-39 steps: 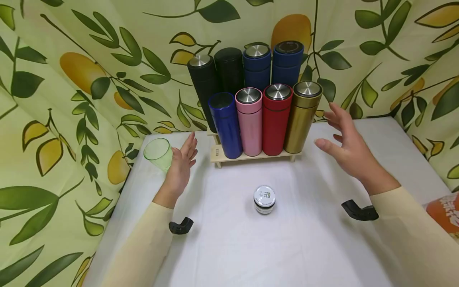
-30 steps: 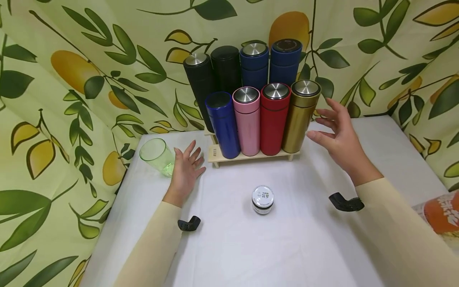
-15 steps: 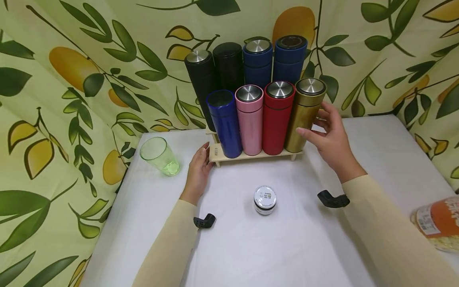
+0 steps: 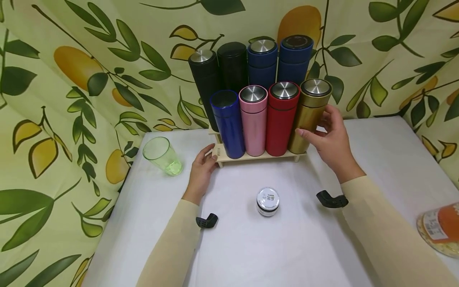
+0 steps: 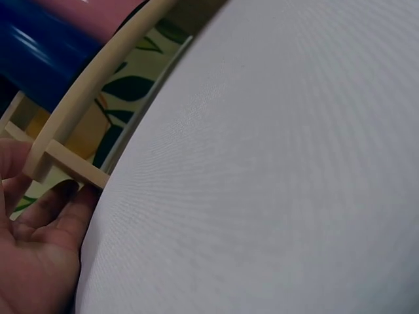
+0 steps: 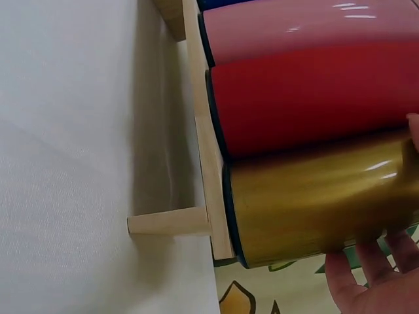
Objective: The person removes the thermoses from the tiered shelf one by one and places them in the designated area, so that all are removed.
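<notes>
Gold vacuum flask [image 4: 305,123] stands in a person's right hand [image 4: 332,141], thumb at its front and fingers round its outer side, at the right end of a wooden rack's [image 4: 219,152] lower tier. The left hand [image 4: 202,171] grips the rack's opposite end. Between the two grips stand red [image 4: 281,129], pink [image 4: 255,133] and blue [image 4: 231,133] flasks; black [image 4: 234,71] and navy [image 4: 263,69] ones rise behind. A white-lidded jar [image 4: 267,202] sits between and nearer than both hands; a green tumbler [image 4: 162,156] stands just outside the left.
</notes>
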Demonstrator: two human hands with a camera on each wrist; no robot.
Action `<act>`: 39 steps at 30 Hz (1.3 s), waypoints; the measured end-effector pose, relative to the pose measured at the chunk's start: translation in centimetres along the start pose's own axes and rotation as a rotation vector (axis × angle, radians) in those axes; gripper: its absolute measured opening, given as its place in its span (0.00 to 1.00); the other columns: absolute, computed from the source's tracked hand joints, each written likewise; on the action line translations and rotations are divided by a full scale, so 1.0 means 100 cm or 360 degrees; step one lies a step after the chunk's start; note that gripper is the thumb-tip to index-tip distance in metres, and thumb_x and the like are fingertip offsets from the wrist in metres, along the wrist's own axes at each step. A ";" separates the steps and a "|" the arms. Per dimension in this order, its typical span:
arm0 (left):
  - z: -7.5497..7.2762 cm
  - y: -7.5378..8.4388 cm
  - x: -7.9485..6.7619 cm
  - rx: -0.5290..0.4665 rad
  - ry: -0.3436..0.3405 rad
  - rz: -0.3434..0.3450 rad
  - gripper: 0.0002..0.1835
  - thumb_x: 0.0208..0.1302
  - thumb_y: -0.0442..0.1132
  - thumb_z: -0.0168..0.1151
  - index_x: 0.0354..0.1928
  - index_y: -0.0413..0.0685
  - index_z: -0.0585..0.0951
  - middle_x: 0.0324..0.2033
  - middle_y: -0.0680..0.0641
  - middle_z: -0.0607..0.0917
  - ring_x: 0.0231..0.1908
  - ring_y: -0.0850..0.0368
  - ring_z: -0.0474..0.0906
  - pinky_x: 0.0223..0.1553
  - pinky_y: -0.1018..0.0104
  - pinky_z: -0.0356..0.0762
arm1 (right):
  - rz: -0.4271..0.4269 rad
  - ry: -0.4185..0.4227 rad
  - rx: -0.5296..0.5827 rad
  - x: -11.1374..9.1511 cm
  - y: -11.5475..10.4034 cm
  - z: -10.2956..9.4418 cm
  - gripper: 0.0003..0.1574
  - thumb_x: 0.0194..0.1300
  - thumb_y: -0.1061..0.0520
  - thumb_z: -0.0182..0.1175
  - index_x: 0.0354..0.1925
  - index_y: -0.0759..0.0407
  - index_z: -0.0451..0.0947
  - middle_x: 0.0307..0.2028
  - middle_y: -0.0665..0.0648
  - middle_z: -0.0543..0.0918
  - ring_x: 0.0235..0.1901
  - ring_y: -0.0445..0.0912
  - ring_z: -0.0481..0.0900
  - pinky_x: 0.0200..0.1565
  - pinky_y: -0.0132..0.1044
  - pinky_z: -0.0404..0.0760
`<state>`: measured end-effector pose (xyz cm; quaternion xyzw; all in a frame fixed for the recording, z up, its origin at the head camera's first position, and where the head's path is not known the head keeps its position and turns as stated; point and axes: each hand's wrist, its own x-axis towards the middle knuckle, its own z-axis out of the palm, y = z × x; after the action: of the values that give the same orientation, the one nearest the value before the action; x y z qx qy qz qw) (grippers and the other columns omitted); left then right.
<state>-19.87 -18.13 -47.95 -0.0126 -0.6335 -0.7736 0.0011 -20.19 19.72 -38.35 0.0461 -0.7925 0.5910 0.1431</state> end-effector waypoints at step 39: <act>-0.002 -0.003 -0.001 0.0066 -0.0017 0.0022 0.27 0.84 0.30 0.54 0.81 0.41 0.69 0.69 0.32 0.77 0.65 0.46 0.78 0.64 0.57 0.80 | -0.0009 0.0270 -0.0227 0.006 0.012 -0.042 0.53 0.70 0.60 0.76 0.82 0.39 0.60 0.69 0.54 0.72 0.66 0.53 0.75 0.67 0.41 0.78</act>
<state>-19.79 -18.22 -48.30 -0.0211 -0.6495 -0.7601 0.0034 -20.37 24.10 -38.21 -0.0122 -0.8175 0.5345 0.2143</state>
